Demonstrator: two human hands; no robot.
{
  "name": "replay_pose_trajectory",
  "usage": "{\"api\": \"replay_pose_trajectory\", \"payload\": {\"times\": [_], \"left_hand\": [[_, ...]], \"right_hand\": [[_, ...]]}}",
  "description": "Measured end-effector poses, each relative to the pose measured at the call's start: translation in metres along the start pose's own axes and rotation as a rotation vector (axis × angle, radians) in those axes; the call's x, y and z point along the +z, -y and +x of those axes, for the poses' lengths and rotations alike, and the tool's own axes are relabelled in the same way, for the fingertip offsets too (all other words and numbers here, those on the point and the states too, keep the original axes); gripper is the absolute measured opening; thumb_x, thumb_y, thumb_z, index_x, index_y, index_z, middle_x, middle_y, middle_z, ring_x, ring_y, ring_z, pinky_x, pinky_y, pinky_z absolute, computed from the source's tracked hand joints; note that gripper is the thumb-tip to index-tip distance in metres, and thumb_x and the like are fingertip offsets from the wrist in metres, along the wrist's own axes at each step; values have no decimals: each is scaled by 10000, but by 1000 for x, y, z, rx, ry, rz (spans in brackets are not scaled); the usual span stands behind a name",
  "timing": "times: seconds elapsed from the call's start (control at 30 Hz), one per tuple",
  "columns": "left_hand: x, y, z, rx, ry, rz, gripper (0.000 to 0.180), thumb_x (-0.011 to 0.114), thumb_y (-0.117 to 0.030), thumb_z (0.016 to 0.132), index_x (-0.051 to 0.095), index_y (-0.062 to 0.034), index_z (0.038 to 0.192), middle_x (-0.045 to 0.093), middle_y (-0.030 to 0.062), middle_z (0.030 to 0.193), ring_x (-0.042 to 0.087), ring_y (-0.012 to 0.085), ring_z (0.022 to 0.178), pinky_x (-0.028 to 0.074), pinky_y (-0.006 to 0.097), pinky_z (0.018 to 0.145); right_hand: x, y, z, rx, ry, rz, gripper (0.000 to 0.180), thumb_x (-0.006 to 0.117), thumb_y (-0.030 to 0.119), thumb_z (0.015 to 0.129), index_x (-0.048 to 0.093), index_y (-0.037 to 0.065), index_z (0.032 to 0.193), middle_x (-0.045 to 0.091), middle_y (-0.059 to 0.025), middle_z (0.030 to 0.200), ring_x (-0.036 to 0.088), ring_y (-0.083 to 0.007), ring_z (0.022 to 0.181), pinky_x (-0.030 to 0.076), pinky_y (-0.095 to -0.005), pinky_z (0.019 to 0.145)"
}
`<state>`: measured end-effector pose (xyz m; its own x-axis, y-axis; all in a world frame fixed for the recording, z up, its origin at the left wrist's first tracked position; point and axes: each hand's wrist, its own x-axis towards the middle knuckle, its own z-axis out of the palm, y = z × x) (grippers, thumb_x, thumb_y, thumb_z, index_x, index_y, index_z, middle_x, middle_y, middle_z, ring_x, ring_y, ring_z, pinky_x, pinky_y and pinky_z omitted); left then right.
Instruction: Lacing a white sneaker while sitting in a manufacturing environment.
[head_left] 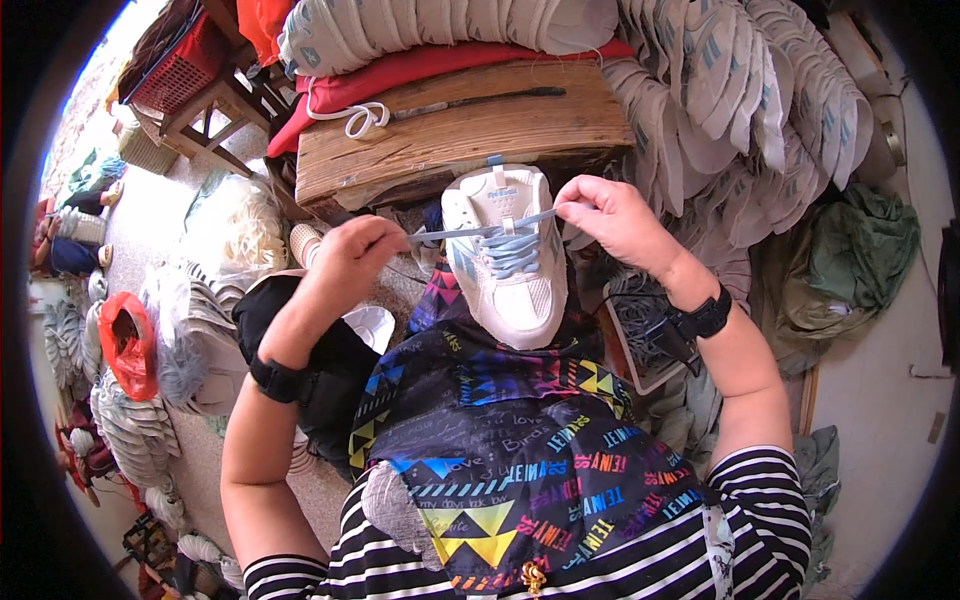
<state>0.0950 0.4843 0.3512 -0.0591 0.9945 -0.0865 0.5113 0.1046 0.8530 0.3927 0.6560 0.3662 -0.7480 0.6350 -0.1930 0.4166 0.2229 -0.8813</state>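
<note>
A white sneaker (pixel 512 290) rests upright before me, its toe toward my body and its tongue toward the wooden block. Light blue shoelace (pixel 513 252) crosses its lower eyelets. The lace's two free ends stretch out sideways over the tongue, one to each hand. My left hand (pixel 358 248), left of the shoe, pinches one end between thumb and fingers. On the right, my right hand (pixel 618 218) pinches the other end close to the shoe's collar. Both hands are closed, and the lace looks taut between them.
Behind the shoe stands a thick wooden block (pixel 460 125) with a dark thin tool (pixel 480 101) and a white cord (pixel 366 120) on it. Shoe uppers (pixel 700 90) are stacked at the back right. A tray of grey-blue laces (pixel 645 335) lies right, a red bag (pixel 128 345) left.
</note>
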Motion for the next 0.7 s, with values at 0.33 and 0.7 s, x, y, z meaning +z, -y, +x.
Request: {"api": "replay_pose_trajectory", "payload": {"times": [0.33, 0.7], "left_hand": [[-104, 63, -52, -132, -385, 808, 115, 600, -110, 888, 656, -56, 972, 557, 136, 920, 593, 318, 817, 473, 416, 727], [-192, 199, -110, -328, -917, -1548, 222, 512, -47, 969, 527, 66, 1159, 636, 169, 1080, 640, 254, 968, 540, 335, 885]], "right_hand": [[-47, -93, -58, 9, -485, -727, 145, 566, 177, 904, 675, 95, 954, 639, -91, 799, 622, -296, 728, 507, -371, 687], [-173, -271, -198, 183, -1162, 1256, 311, 480, -21, 915, 487, -106, 1213, 646, -173, 1014, 650, -196, 796, 562, -266, 690]]}}
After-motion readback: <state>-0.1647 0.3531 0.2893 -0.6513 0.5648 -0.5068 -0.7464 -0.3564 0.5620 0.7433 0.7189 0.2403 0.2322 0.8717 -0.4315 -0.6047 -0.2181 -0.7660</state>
